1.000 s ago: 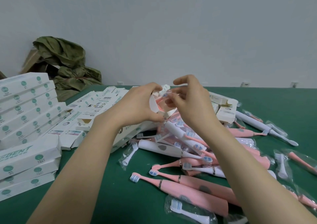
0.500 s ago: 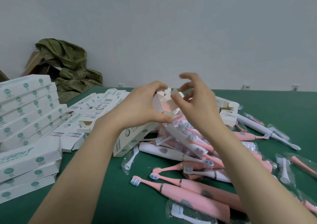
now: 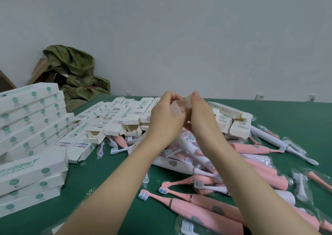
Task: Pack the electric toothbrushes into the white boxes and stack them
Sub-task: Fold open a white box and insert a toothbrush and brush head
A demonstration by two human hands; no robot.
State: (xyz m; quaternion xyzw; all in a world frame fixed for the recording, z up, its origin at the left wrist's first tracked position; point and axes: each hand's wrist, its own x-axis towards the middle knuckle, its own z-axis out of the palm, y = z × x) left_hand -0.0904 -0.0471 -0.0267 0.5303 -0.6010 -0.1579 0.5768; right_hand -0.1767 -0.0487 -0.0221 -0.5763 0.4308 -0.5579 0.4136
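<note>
My left hand (image 3: 166, 119) grips the open end of a white box (image 3: 177, 108) held up over the pile, its inside glowing pink. My right hand (image 3: 199, 112) pinches the box's end flap at the top with thumb and fingertips. Below my wrists lies a heap of pink electric toothbrushes (image 3: 206, 204) and white electric toothbrushes (image 3: 188, 148), with bagged brush heads among them. Packed white boxes (image 3: 30, 119) stand stacked at the left edge, a lower stack (image 3: 30, 179) nearer me.
Empty white boxes (image 3: 111, 123) with open ends lie in a row behind the heap on the green table (image 3: 111, 189). More boxes (image 3: 239, 125) sit at the right. A green cloth bundle (image 3: 77, 76) over cardboard leans on the wall at the back left.
Both hands have closed together over the box end; my right fingers, spread apart half a second ago, now pinch the flap. The view has tilted upward.
</note>
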